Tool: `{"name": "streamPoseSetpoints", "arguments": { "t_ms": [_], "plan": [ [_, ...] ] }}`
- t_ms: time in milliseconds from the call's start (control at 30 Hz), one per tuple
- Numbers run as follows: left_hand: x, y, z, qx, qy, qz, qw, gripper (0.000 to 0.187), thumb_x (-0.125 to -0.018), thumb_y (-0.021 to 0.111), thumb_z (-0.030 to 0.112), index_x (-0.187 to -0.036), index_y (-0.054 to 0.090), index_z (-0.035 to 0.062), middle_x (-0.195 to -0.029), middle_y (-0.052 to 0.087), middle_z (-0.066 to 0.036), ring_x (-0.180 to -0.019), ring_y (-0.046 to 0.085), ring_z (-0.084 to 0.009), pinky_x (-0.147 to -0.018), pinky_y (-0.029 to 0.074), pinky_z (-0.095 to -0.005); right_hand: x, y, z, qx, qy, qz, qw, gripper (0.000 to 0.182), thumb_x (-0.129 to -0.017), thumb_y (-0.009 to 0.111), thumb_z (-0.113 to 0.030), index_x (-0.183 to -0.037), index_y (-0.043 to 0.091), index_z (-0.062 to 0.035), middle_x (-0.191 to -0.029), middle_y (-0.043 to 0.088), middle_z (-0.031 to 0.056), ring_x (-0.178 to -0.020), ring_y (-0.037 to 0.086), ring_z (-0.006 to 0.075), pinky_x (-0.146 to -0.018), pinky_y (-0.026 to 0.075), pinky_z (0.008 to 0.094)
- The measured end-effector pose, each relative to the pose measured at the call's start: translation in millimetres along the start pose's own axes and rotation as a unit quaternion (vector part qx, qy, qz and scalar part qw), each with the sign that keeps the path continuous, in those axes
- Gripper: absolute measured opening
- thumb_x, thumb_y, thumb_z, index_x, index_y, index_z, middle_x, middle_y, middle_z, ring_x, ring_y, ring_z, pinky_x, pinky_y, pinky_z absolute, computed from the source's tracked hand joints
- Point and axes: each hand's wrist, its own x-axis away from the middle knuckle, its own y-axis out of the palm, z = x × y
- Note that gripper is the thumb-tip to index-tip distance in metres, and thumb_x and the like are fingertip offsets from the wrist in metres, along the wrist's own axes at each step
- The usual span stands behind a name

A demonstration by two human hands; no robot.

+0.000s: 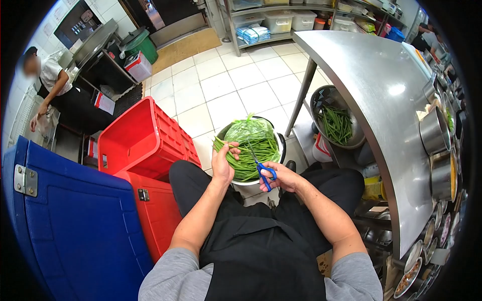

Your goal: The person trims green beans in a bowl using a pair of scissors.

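Note:
In front of my knees stands a round white basin (243,183) heaped with long green beans (251,168). A clear plastic bag (246,131) lies over the beans at the far side. My left hand (223,163) is closed around a few green beans (219,144), whose ends stick out above the fingers. My right hand (282,176) grips a pair of scissors (266,173) with blue handles, fingers through the loops. The scissor blades point up and left over the basin, close to the left hand.
A colander (315,103) of green beans sits on a low shelf under the steel table (361,65) at right. Left of me are a red crate (150,135), a red cooler (155,210) and a blue cooler (85,215). Another person (57,85) works at the far left.

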Motion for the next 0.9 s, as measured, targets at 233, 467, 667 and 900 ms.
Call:
{"name": "streamPoseSetpoints", "arguments": {
  "t_ms": [233,467,667,900],
  "plan": [
    [8.8,6.3,-8.2,0.031,-0.005,0.005,0.999,0.011,-0.098,0.05,0.012,-0.106,0.045,0.007,-0.096,0.064,-0.017,-0.073,0.062,-0.02,-0.06,0.05,-0.029,2.5,1.5,-0.2,-0.02,-0.01,0.001,1.0,0.049,-0.09,0.071,-0.035,-0.122,0.048,-0.0056,-0.09,0.064,0.0105,-0.076,0.07,0.0215,-0.068,0.059,0.0322],
    [11.6,8.0,-7.3,0.032,-0.007,0.014,0.999,0.01,-0.098,0.05,0.011,-0.105,0.045,0.0072,-0.095,0.064,-0.017,-0.072,0.062,-0.0203,-0.06,0.05,-0.0293,-1.8,2.7,3.0,-0.005,-0.026,0.017,1.0,0.046,-0.091,0.07,-0.027,-0.125,0.048,-0.004,-0.089,0.064,0.0092,-0.074,0.069,0.0198,-0.066,0.059,0.0311],
    [4.3,-3.6,-14.2,-0.067,0.022,0.04,0.997,0.008,-0.098,0.048,0.012,-0.104,0.046,0.008,-0.089,0.065,-0.014,-0.071,0.061,-0.0166,-0.06,0.049,-0.0281,-5.2,-0.8,6.8,0.034,-0.016,0.047,0.998,0.043,-0.091,0.07,-0.023,-0.124,0.05,-0.003,-0.087,0.064,0.0081,-0.072,0.069,0.0185,-0.064,0.059,0.0295],
    [-30.9,-14.9,-38.5,-0.607,0.168,-0.068,0.774,0.024,-0.091,0.055,0.013,-0.11,0.046,0.0014,-0.085,0.066,-0.024,-0.079,0.067,-0.0387,-0.07,0.051,-0.0465,-5.7,-3.1,0.9,0.041,-0.002,0.145,0.989,0.049,-0.089,0.073,-0.027,-0.125,0.049,-0.0044,-0.085,0.064,0.0096,-0.07,0.069,0.0191,-0.061,0.059,0.0295]
  ]
}}
